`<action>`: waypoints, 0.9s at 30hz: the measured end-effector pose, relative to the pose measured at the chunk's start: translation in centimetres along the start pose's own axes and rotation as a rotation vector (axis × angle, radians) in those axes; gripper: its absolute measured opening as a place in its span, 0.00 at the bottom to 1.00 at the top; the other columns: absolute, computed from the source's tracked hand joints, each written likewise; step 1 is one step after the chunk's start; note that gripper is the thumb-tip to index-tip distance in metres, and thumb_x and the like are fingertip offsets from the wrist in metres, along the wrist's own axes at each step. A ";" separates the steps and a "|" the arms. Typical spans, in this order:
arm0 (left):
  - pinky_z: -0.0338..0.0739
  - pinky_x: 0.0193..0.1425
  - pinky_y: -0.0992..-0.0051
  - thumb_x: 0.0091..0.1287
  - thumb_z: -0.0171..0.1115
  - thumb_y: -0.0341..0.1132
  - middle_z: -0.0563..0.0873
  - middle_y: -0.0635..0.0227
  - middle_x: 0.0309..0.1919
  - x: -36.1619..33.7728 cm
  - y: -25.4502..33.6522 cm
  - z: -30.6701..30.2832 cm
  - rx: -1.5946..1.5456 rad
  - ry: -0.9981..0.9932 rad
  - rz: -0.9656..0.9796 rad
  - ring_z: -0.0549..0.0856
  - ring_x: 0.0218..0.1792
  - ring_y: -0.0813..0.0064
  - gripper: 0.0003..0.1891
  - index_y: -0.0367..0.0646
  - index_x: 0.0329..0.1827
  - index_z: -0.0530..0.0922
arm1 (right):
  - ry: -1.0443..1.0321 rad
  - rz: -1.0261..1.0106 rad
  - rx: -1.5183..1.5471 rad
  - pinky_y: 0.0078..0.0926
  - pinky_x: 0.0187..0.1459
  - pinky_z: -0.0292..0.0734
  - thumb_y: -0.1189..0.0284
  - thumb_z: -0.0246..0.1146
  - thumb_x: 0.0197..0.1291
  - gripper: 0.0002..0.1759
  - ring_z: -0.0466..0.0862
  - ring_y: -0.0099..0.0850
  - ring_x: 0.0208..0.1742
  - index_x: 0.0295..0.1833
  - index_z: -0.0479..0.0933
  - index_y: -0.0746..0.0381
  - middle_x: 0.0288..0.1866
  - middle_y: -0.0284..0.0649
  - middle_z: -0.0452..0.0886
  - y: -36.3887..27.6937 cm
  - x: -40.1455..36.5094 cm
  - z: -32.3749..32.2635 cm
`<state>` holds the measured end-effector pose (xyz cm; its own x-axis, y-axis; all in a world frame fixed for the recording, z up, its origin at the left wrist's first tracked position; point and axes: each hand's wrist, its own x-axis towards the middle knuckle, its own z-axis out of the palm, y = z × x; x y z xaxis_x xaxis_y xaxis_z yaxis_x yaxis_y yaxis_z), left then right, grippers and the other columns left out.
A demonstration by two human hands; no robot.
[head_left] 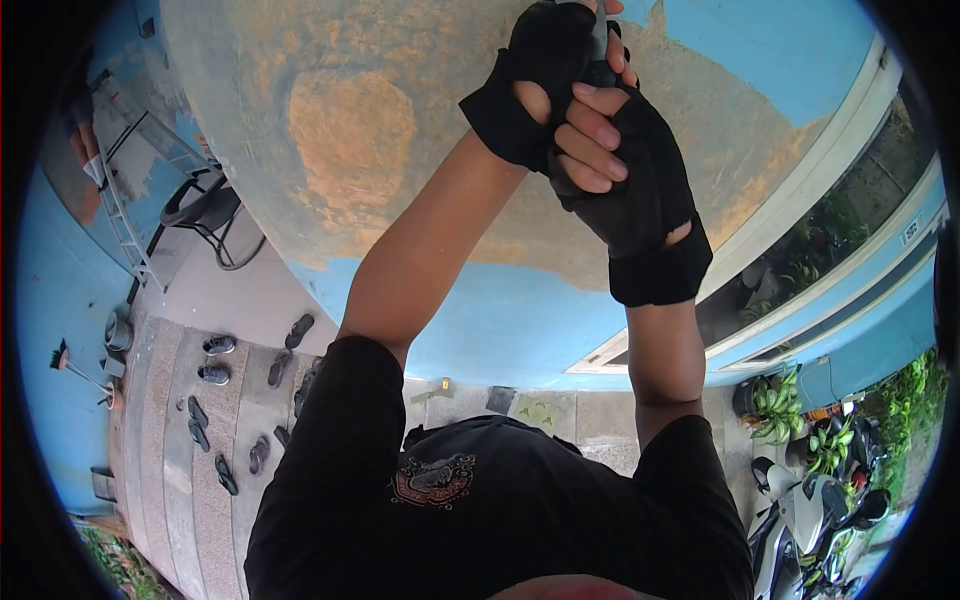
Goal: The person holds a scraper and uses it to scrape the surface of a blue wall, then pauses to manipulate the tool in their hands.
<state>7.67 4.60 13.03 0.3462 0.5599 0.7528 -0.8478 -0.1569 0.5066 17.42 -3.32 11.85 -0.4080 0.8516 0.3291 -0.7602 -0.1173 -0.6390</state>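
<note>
My left hand (550, 75), in a black fingerless glove, is raised at the top of the head view. Its fingers curl around the upper part of a tool with a grey and black handle (600, 45), whose far end is out of frame. Just below and to the right, my right hand (630, 165), gloved alike, is closed around the lower end of the same tool. Both hands are close together in front of a wall (380, 140) with bare grey and orange patches among light blue paint.
A window with a white frame (780, 235) is at right, above potted plants (775, 405) and a motorcycle (800, 515). At left are a black chair (200, 205), a ladder (120, 220) with a person's legs (90, 155) beside it, and several sandals and shoes (215, 375) on the floor.
</note>
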 end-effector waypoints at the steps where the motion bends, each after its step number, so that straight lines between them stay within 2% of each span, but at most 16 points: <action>1: 0.78 0.47 0.70 0.81 0.49 0.44 0.79 0.68 0.28 -0.3 -0.2 0.0 -0.003 0.023 -0.034 0.81 0.35 0.71 0.16 0.39 0.54 0.75 | 0.010 0.001 0.004 0.19 0.15 0.57 0.78 0.50 0.72 0.11 0.62 0.19 0.12 0.35 0.66 0.53 0.18 0.28 0.66 0.2 -0.5 -0.3; 3: 0.78 0.47 0.71 0.81 0.49 0.44 0.78 0.69 0.28 0.3 0.0 -0.3 0.006 0.030 -0.055 0.81 0.35 0.71 0.16 0.39 0.54 0.75 | -0.020 0.001 -0.040 0.18 0.16 0.57 0.78 0.50 0.72 0.09 0.62 0.19 0.13 0.37 0.67 0.52 0.18 0.28 0.66 0.2 -0.6 -0.5; 5: 0.78 0.46 0.72 0.81 0.49 0.44 0.78 0.69 0.28 0.8 0.5 -0.1 0.062 -0.045 -0.024 0.81 0.36 0.72 0.17 0.38 0.55 0.74 | -0.021 -0.019 -0.044 0.18 0.16 0.57 0.78 0.51 0.72 0.09 0.62 0.19 0.13 0.39 0.67 0.52 0.18 0.28 0.66 -0.2 0.5 -0.4; 7: 0.78 0.46 0.72 0.81 0.49 0.45 0.78 0.69 0.28 1.1 0.8 0.0 0.071 0.031 -0.039 0.81 0.36 0.72 0.17 0.38 0.56 0.73 | -0.025 -0.030 -0.047 0.18 0.15 0.57 0.78 0.51 0.72 0.08 0.62 0.19 0.13 0.40 0.67 0.51 0.18 0.28 0.66 -0.4 1.0 0.1; 9: 0.79 0.46 0.72 0.82 0.48 0.46 0.78 0.69 0.29 1.3 0.4 -0.7 -0.038 -0.089 0.067 0.81 0.36 0.71 0.18 0.37 0.57 0.73 | -0.061 -0.031 -0.025 0.18 0.15 0.57 0.78 0.51 0.72 0.08 0.62 0.19 0.13 0.41 0.67 0.52 0.19 0.28 0.66 -0.3 1.2 0.6; 10: 0.81 0.43 0.69 0.79 0.50 0.49 0.81 0.66 0.27 1.2 -0.1 -1.7 0.248 -0.025 0.070 0.84 0.34 0.68 0.21 0.38 0.58 0.72 | -0.070 -0.031 -0.021 0.18 0.15 0.57 0.78 0.51 0.72 0.08 0.62 0.19 0.13 0.41 0.67 0.52 0.19 0.28 0.66 -0.1 1.0 0.4; 11: 0.81 0.43 0.69 0.79 0.50 0.49 0.81 0.66 0.27 1.0 0.0 -2.0 0.257 -0.027 0.078 0.84 0.34 0.68 0.21 0.38 0.58 0.72 | -0.072 -0.014 -0.022 0.19 0.16 0.58 0.78 0.52 0.71 0.08 0.63 0.19 0.14 0.40 0.67 0.52 0.19 0.28 0.66 0.2 0.4 -0.1; 13: 0.79 0.50 0.69 0.78 0.52 0.49 0.80 0.68 0.30 0.5 0.0 -1.9 0.152 -0.070 -0.049 0.83 0.37 0.70 0.21 0.39 0.59 0.72 | -0.086 0.003 -0.030 0.20 0.17 0.60 0.78 0.54 0.69 0.08 0.63 0.19 0.14 0.39 0.68 0.51 0.19 0.29 0.67 0.0 0.3 -0.2; 16: 0.79 0.50 0.69 0.78 0.52 0.49 0.80 0.68 0.30 0.2 0.0 -1.4 0.165 -0.051 -0.003 0.83 0.37 0.70 0.22 0.38 0.59 0.72 | -0.013 0.049 0.048 0.20 0.17 0.59 0.78 0.54 0.69 0.08 0.63 0.19 0.14 0.37 0.67 0.53 0.19 0.28 0.67 0.1 0.0 -0.2; 18: 0.79 0.50 0.69 0.78 0.52 0.49 0.79 0.68 0.30 0.0 -0.2 -1.6 0.183 -0.036 -0.001 0.83 0.37 0.70 0.22 0.38 0.59 0.71 | -0.037 0.005 -0.025 0.20 0.16 0.59 0.77 0.54 0.70 0.09 0.62 0.19 0.14 0.36 0.67 0.53 0.19 0.28 0.67 0.5 0.2 -0.6; 20: 0.81 0.43 0.69 0.79 0.50 0.49 0.81 0.66 0.27 0.5 -0.1 -1.9 0.240 -0.004 -0.039 0.84 0.34 0.67 0.22 0.37 0.58 0.72 | -0.034 -0.013 -0.013 0.19 0.15 0.58 0.77 0.52 0.71 0.08 0.62 0.19 0.13 0.39 0.66 0.52 0.19 0.29 0.66 0.3 0.4 -0.3; 24: 0.81 0.42 0.69 0.79 0.51 0.50 0.81 0.66 0.27 0.7 -0.4 -2.2 0.194 -0.037 0.020 0.84 0.34 0.68 0.22 0.37 0.58 0.72 | -0.036 -0.016 0.025 0.18 0.15 0.57 0.78 0.49 0.73 0.08 0.61 0.19 0.12 0.41 0.66 0.51 0.19 0.29 0.66 0.5 0.4 0.1; 26: 0.79 0.49 0.69 0.78 0.53 0.49 0.79 0.69 0.28 0.0 -0.6 -2.3 0.174 -0.041 -0.076 0.84 0.36 0.69 0.22 0.38 0.59 0.72 | -0.046 -0.030 0.000 0.18 0.15 0.57 0.78 0.49 0.74 0.09 0.61 0.19 0.12 0.41 0.66 0.51 0.19 0.29 0.66 1.1 -0.5 -0.4; 27: 0.79 0.49 0.69 0.78 0.53 0.49 0.79 0.69 0.28 0.5 -0.3 -2.5 0.182 -0.050 -0.070 0.84 0.36 0.69 0.22 0.38 0.59 0.72 | -0.070 -0.055 -0.034 0.18 0.15 0.57 0.78 0.49 0.74 0.09 0.61 0.19 0.12 0.41 0.67 0.51 0.19 0.29 0.66 1.2 -0.5 -0.5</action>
<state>7.10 6.96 12.15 0.4250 0.5346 0.7305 -0.7360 -0.2657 0.6227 16.98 -3.62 10.62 -0.4011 0.8184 0.4115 -0.7657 -0.0529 -0.6411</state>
